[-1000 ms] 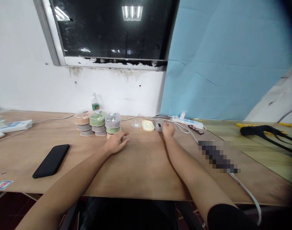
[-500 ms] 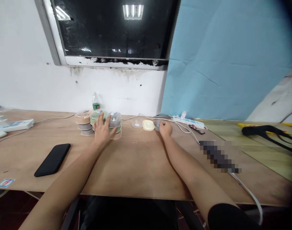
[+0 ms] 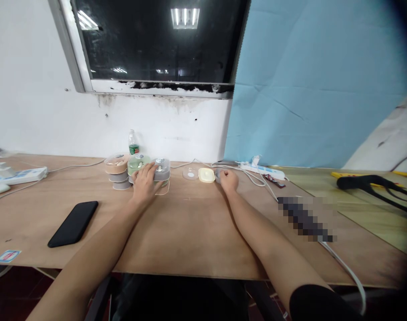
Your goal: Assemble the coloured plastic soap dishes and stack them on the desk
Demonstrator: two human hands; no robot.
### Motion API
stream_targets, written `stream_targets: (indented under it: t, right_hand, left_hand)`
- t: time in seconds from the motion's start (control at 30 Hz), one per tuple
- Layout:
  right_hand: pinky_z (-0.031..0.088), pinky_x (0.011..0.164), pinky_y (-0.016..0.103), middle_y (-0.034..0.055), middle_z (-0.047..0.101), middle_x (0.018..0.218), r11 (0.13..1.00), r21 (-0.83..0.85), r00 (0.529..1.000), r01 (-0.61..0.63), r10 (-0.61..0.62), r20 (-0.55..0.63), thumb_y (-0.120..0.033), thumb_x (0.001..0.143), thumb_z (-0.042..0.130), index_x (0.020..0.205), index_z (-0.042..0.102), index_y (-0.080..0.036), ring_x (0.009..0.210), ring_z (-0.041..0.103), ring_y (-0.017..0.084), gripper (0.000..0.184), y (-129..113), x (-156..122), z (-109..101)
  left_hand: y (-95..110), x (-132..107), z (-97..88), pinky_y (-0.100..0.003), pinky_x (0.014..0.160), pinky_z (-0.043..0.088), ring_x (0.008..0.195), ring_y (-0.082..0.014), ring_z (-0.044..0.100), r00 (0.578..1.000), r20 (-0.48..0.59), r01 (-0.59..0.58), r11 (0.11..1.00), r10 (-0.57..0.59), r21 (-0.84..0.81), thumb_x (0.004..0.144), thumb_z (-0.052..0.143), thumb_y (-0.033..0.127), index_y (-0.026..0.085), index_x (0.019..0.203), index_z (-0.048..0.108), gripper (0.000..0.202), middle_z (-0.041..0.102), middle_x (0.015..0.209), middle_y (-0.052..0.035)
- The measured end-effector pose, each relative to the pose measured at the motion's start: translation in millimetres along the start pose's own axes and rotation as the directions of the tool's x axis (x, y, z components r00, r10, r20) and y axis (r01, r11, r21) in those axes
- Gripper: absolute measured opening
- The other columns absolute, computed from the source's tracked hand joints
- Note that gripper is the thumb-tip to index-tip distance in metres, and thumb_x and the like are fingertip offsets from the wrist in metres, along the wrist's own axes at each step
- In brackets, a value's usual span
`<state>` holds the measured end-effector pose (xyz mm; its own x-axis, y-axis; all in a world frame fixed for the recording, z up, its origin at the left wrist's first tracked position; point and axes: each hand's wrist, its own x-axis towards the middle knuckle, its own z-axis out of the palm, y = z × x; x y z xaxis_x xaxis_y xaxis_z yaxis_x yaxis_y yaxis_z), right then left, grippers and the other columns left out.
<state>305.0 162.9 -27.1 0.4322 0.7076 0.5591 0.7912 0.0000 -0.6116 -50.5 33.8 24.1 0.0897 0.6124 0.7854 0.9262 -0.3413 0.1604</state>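
Note:
Several small round lidded containers (image 3: 118,170) in tan, green and grey stand stacked in three short piles at the back of the wooden table (image 3: 190,227). My left hand (image 3: 145,183) reaches over the piles, its fingers curled on the grey top container (image 3: 162,168) of the right pile. My right hand (image 3: 228,180) rests closed as a fist on the table, against a small grey piece I can barely see. Just left of it lie a pale yellow lid (image 3: 206,174) and a clear round lid (image 3: 190,174).
A black phone (image 3: 72,223) lies at the left front. White power strips sit at the far left (image 3: 18,175) and behind my right hand (image 3: 261,170), with a cable trailing to the front edge. A small bottle (image 3: 133,142) stands by the wall. Black straps (image 3: 373,187) lie far right.
My left hand lifted from the table and moved up onto the stacked containers, then closed down on the right pile's top one. My right hand drew slightly left and back.

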Motion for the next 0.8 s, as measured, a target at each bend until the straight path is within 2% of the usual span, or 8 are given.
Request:
stream_targets:
  t: [0.17,0.3,0.37,0.43,0.5,0.57,0.7,0.8]
  right_hand:
    - [0.027,0.055,0.025,0.0054,0.062,0.065,1.000,0.007,1.000,-0.007,0.007,0.017,-0.040,0.081,0.042,0.061,0.060,-0.018,0.059,0.047,0.016,0.035,-1.5,-0.2,-0.8]
    - [0.028,0.054,0.025,0.0052,0.062,0.065,1.000,0.010,1.000,-0.004,0.004,0.020,-0.042,0.081,0.042,0.061,0.059,-0.018,0.060,0.047,0.016,0.036,-3.0,-0.6,-2.3]
    - [0.028,0.054,0.025,0.0050,0.062,0.065,1.000,0.005,1.000,0.002,-0.002,0.024,-0.042,0.081,0.042,0.060,0.059,-0.018,0.059,0.047,0.016,0.036,-3.3,-1.1,-2.8]
    - [0.027,0.054,0.025,0.0048,0.061,0.064,1.000,0.003,1.000,0.012,-0.012,0.027,-0.041,0.081,0.042,0.060,0.059,-0.018,0.059,0.046,0.016,0.036,-3.6,-1.8,-3.1]
    - [0.028,0.055,0.025,0.0051,0.062,0.065,1.000,0.011,0.999,0.022,-0.022,0.024,-0.041,0.082,0.041,0.062,0.060,-0.018,0.059,0.047,0.016,0.036,-4.1,-2.5,-3.4]
    - [0.029,0.056,0.025,0.0055,0.063,0.067,0.999,0.030,0.999,0.035,-0.035,0.007,-0.042,0.082,0.041,0.066,0.062,-0.018,0.061,0.048,0.016,0.036,-5.3,-3.2,-3.8]
    - [0.031,0.059,0.025,0.0055,0.065,0.074,0.998,0.056,0.999,0.019,-0.017,-0.033,-0.042,0.081,0.044,0.079,0.065,-0.018,0.066,0.051,0.017,0.032,-8.8,-4.3,-5.4]
    - [0.033,0.061,0.025,0.0052,0.066,0.076,0.998,0.055,1.000,-0.002,0.003,-0.026,-0.037,0.080,0.045,0.085,0.066,-0.018,0.068,0.052,0.018,0.029,-10.8,-4.8,-7.2]
  left_hand:
    - [6.8,-3.0,-0.7,-0.044,0.103,0.022,0.130,-0.0313,0.037,0.993,-0.043,-0.112,0.992,0.110,-0.060,0.083,0.057,0.040,0.023,0.128,0.050,0.048,0.050,0.135,-0.0121]
    - [26.1,-10.9,5.4,-0.043,0.099,0.027,0.125,-0.0304,0.043,0.971,0.066,-0.220,0.967,0.230,-0.125,0.084,0.056,0.040,0.023,0.125,0.053,0.045,0.054,0.130,-0.0126]
    - [37.5,-16.0,10.6,-0.041,0.096,0.030,0.120,-0.0278,0.047,0.932,0.160,-0.297,0.939,0.325,-0.176,0.085,0.053,0.037,0.024,0.127,0.051,0.043,0.055,0.128,-0.0114]
    - [47.7,-20.6,15.6,-0.040,0.095,0.032,0.117,-0.0263,0.048,0.874,0.254,-0.365,0.904,0.415,-0.222,0.086,0.051,0.031,0.024,0.128,0.050,0.043,0.054,0.128,-0.0109]
    - [55.5,-24.1,19.1,-0.041,0.094,0.034,0.115,-0.0267,0.048,0.821,0.327,-0.403,0.881,0.468,-0.248,0.083,0.051,0.025,0.023,0.130,0.047,0.047,0.053,0.128,-0.0109]
    - [59.9,-26.1,20.4,-0.043,0.095,0.034,0.115,-0.0287,0.047,0.793,0.366,-0.405,0.871,0.486,-0.278,0.080,0.056,0.029,0.023,0.131,0.046,0.052,0.050,0.129,-0.0118]
    - [57.9,-24.8,18.4,-0.046,0.097,0.036,0.117,-0.0317,0.046,0.806,0.369,-0.329,0.869,0.463,-0.370,0.073,0.062,0.054,0.021,0.122,0.053,0.059,0.046,0.133,-0.0143]
    - [51.0,-21.4,15.9,-0.043,0.094,0.039,0.106,-0.0273,0.055,0.840,0.376,-0.248,0.894,0.391,-0.374,0.081,0.053,0.056,0.021,0.107,0.059,0.044,0.060,0.116,-0.0113]
